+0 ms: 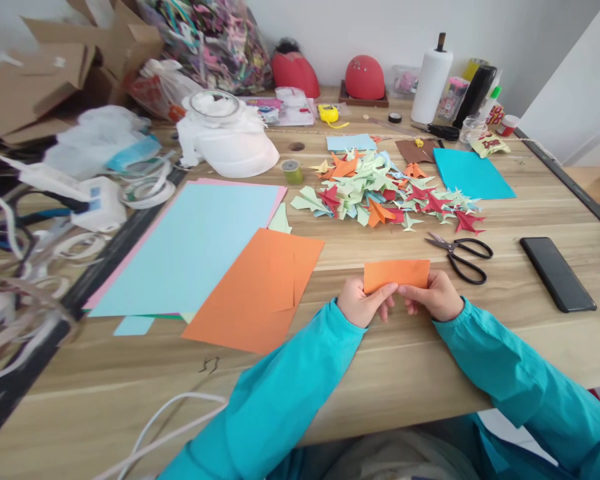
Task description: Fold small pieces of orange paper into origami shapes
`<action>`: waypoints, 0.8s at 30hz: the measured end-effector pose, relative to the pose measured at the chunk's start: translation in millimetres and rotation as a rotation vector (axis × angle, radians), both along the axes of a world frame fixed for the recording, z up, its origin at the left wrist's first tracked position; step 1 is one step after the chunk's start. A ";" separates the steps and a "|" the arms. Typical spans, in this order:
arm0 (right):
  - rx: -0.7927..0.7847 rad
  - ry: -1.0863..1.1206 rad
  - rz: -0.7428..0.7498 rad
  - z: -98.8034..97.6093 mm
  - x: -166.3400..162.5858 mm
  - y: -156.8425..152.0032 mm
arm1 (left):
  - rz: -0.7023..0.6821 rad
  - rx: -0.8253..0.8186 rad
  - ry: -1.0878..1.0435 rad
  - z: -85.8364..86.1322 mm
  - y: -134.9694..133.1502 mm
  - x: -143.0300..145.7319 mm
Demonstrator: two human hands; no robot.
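A small orange rectangle of paper (397,272) is held up between my two hands, its long side running left to right. My left hand (363,300) pinches its lower left part, thumb on the near face. At the lower right my right hand (433,297) grips it the same way, the thumbs almost meeting. Black-handled scissors (463,255) lie just beyond my right hand, blades pointing left. To the left, a larger orange sheet (240,293) with a cut strip on it overlaps a light blue sheet (190,233).
Folded paper planes and stars (365,180) are heaped behind my hands. A phone (557,273) lies at the right, near a turquoise sheet (473,173). Cables (55,247) and a white power strip crowd the left; a white cap (240,143) and a yellow tape measure (329,115) sit farther back.
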State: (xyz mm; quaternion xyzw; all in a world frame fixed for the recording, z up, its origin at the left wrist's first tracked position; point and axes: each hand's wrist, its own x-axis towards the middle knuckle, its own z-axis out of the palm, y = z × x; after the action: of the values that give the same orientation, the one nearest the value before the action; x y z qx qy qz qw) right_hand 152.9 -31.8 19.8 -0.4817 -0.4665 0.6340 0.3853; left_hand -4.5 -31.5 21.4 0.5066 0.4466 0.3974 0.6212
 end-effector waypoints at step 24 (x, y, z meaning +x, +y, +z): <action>-0.042 0.111 -0.195 -1.9 5.4 7.3 | 0.128 0.035 0.017 4.3 2.0 -3.2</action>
State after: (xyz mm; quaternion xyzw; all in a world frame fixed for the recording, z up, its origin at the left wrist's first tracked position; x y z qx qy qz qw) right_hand 158.3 -24.4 17.8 -0.4971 -0.3820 0.6286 0.4602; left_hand -7.7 -29.5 25.7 0.4911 0.4764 0.4396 0.5819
